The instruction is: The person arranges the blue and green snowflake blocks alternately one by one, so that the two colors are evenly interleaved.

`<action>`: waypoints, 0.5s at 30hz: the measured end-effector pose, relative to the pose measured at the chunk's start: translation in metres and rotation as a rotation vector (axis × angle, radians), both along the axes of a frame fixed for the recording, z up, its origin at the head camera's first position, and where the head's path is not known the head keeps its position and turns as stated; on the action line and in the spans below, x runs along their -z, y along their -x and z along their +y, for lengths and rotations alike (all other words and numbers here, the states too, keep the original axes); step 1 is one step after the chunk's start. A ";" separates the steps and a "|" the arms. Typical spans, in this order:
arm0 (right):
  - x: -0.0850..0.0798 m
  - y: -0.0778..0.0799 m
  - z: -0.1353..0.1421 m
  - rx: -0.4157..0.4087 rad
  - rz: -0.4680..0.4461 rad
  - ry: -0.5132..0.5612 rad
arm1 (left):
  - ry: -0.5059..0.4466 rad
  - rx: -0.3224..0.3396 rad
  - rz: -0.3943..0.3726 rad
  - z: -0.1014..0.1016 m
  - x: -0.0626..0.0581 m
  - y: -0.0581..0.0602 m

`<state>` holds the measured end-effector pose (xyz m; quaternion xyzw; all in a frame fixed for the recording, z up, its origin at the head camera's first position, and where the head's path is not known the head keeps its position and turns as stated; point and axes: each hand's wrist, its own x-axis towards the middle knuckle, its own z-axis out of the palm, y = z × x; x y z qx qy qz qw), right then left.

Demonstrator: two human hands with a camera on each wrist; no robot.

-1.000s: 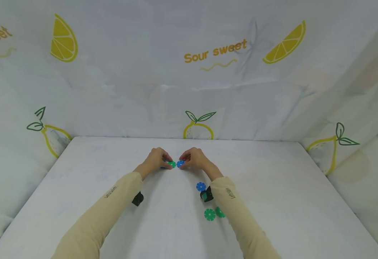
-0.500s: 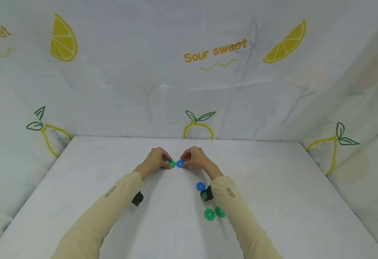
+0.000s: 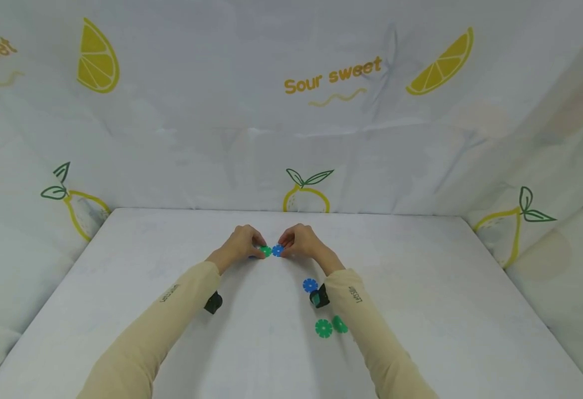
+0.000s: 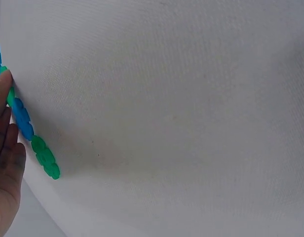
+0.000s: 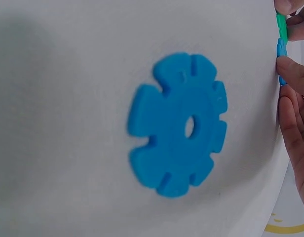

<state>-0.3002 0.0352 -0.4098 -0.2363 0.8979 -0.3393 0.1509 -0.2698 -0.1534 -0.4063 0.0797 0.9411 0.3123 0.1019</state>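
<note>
- Head view: I see the left hand (image 3: 244,242) pinching a green notched disc (image 3: 265,251) and the right hand (image 3: 298,242) pinching a blue notched disc (image 3: 277,251), toward the far side of the bench (image 3: 421,288). Their rims face each other, seemingly so slot can meet slot; I can't tell whether they interlock.
- Nearer me, a loose blue disc (image 3: 310,285), a loose green disc (image 3: 323,328) and another green disc (image 3: 339,324) lie beside the right sleeve (image 3: 378,349), in reach yet clear of the work, I judge.
- Left wrist view: a second blue disc (image 4: 22,118) and an end green disc (image 4: 45,157) line up behind the held green one; that pinch probably steadies the whole strip.
- Right wrist view: thumb and fingers grip the blue one away from the green, presumably leaving its leading notches free.
</note>
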 end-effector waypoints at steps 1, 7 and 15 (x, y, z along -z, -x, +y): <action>0.000 0.000 0.000 0.000 0.000 0.000 | 0.009 0.002 -0.001 0.000 -0.001 0.000; 0.003 0.002 -0.001 0.007 -0.005 0.008 | 0.019 0.024 0.013 -0.002 -0.001 0.000; 0.002 0.001 0.000 0.029 -0.019 0.000 | -0.009 0.030 0.033 -0.003 0.004 -0.001</action>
